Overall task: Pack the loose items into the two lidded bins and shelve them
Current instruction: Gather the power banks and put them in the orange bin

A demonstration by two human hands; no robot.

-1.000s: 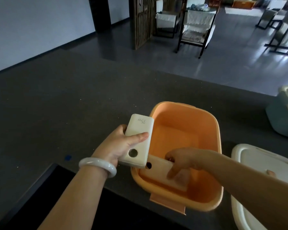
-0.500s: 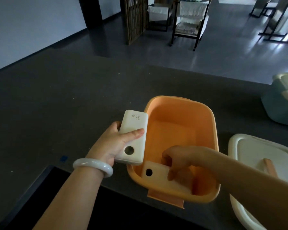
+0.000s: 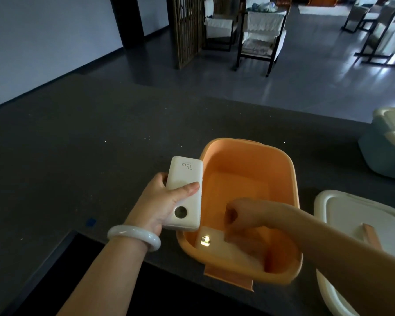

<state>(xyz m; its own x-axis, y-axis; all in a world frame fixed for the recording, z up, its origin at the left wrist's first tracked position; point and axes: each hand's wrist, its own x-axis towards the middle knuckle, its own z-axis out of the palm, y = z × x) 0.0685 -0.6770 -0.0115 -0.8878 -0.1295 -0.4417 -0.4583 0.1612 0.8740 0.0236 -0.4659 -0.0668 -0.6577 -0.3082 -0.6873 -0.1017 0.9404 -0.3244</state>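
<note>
left hand (image 3: 155, 206) clamped on a white power bank (image 3: 187, 190) just left of the orange bin (image 3: 292, 169), right hand (image 3: 244, 215) inside the bin touching a second power bank (image 3: 217, 247), its grip unclear

One head-worn wide-angle view, facing forward and down, close above the dark counter (image 3: 105, 142)

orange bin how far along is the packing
Early. Done: one white power bank lies in the orange bin, the right hand over it; its grip is too blurred to judge. In hand: the left hand grips a second power bank beside the rim. Left: dropping that in, fitting the white lid lying to the right, the pale blue bin, and shelving.
</note>
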